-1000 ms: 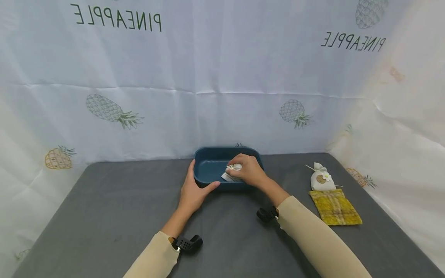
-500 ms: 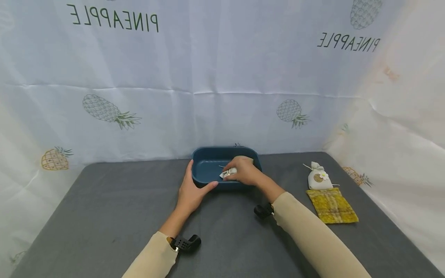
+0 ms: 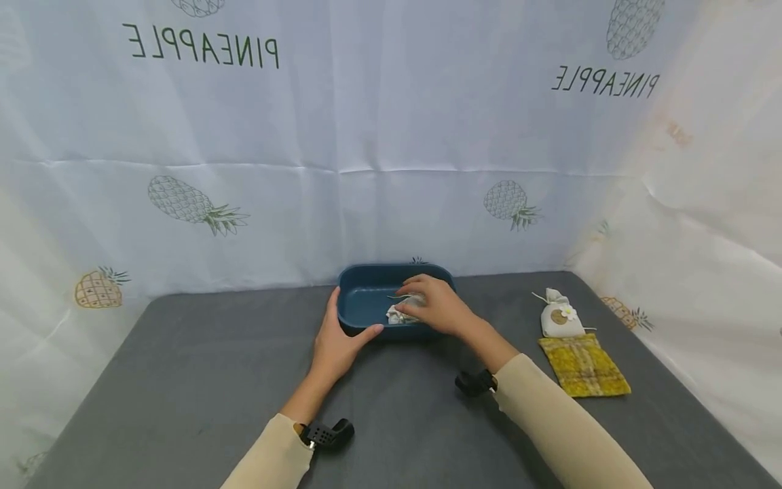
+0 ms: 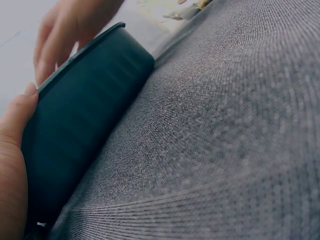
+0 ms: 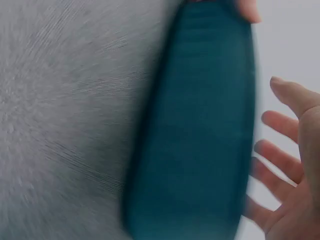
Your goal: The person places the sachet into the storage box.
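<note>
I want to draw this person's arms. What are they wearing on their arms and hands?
Both arms wear long, plain beige sleeves that end at the wrists. A small black camera device is strapped at the left wrist, and another black device at the right. The left hand and right hand are bare, with no gloves or rings visible.

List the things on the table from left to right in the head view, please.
Left hand → blue tub → right hand → white pouch → yellow cloth.
</note>
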`<control>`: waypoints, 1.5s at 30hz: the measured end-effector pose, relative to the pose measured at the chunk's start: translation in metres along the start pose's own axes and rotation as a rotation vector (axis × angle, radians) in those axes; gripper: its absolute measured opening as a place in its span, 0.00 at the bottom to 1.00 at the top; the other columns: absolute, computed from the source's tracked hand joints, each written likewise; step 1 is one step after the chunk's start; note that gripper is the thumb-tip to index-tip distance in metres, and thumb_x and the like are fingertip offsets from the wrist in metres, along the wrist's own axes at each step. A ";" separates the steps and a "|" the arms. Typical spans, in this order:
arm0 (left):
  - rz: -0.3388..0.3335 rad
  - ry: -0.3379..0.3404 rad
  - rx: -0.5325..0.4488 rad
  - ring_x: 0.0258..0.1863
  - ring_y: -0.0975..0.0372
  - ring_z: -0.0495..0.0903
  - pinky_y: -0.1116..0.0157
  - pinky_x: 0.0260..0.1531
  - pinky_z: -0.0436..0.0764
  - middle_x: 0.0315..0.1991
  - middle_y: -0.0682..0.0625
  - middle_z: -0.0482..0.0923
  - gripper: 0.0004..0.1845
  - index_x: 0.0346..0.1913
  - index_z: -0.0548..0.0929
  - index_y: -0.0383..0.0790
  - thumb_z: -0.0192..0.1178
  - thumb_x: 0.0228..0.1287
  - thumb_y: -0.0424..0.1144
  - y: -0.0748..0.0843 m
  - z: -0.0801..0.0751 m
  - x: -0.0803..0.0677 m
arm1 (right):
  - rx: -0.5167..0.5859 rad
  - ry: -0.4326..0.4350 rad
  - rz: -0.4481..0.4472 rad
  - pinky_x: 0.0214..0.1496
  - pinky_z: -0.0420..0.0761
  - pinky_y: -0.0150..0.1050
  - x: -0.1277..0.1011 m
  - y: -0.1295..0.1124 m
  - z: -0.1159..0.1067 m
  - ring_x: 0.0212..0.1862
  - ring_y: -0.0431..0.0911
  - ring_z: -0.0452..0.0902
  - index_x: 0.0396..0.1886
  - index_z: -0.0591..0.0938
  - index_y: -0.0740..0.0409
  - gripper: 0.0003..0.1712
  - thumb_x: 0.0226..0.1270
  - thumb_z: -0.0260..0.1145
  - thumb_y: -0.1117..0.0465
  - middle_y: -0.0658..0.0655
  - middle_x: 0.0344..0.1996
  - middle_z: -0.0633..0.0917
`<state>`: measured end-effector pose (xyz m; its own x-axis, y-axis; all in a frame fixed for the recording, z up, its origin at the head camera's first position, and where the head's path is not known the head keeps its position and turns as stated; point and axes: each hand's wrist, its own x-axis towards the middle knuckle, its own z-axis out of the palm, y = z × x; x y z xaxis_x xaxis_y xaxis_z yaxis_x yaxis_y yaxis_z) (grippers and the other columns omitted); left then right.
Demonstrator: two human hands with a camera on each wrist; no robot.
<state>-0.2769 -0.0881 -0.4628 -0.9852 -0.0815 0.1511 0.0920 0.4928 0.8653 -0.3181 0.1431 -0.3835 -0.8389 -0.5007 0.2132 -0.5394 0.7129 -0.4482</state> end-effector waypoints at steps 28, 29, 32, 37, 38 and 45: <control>-0.019 -0.013 -0.003 0.79 0.44 0.58 0.34 0.70 0.63 0.83 0.47 0.48 0.63 0.82 0.42 0.59 0.72 0.52 0.67 0.002 0.001 0.000 | -0.131 0.488 0.221 0.53 0.77 0.52 -0.187 0.072 -0.072 0.58 0.60 0.77 0.65 0.80 0.55 0.35 0.57 0.79 0.56 0.63 0.61 0.81; -0.018 -0.011 -0.005 0.79 0.44 0.58 0.34 0.70 0.63 0.83 0.47 0.48 0.63 0.82 0.42 0.59 0.72 0.52 0.66 0.001 0.001 0.000 | -0.129 0.489 0.239 0.53 0.75 0.58 -0.191 0.076 -0.071 0.59 0.62 0.76 0.65 0.79 0.56 0.36 0.57 0.79 0.55 0.64 0.61 0.80; -0.018 -0.008 -0.004 0.78 0.44 0.59 0.34 0.70 0.63 0.83 0.46 0.49 0.62 0.82 0.42 0.59 0.72 0.53 0.66 0.002 0.001 0.000 | -0.113 0.513 0.293 0.54 0.71 0.67 -0.204 0.092 -0.067 0.62 0.67 0.73 0.66 0.78 0.59 0.37 0.57 0.79 0.54 0.67 0.62 0.79; -0.025 -0.015 0.010 0.78 0.44 0.59 0.35 0.70 0.63 0.83 0.46 0.48 0.63 0.82 0.41 0.60 0.72 0.53 0.66 0.001 0.002 0.000 | -0.090 0.563 0.439 0.59 0.67 0.70 -0.221 0.116 -0.057 0.66 0.72 0.68 0.70 0.74 0.63 0.42 0.59 0.77 0.52 0.74 0.66 0.75; -0.025 -0.017 0.012 0.78 0.44 0.59 0.35 0.70 0.63 0.83 0.46 0.48 0.63 0.82 0.41 0.59 0.71 0.53 0.67 0.001 0.002 0.000 | -0.086 0.558 0.478 0.61 0.67 0.70 -0.224 0.120 -0.055 0.67 0.72 0.67 0.71 0.72 0.63 0.43 0.60 0.77 0.50 0.74 0.67 0.74; -0.019 -0.019 0.003 0.78 0.43 0.59 0.35 0.69 0.65 0.83 0.46 0.48 0.63 0.82 0.42 0.59 0.71 0.52 0.68 0.003 0.000 -0.001 | -0.092 0.441 0.668 0.63 0.65 0.70 -0.228 0.131 -0.049 0.68 0.73 0.64 0.78 0.62 0.64 0.53 0.65 0.70 0.38 0.77 0.70 0.68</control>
<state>-0.2752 -0.0864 -0.4602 -0.9893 -0.0745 0.1253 0.0726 0.4937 0.8666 -0.2008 0.3748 -0.4484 -0.9273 0.2722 0.2570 0.0989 0.8402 -0.5331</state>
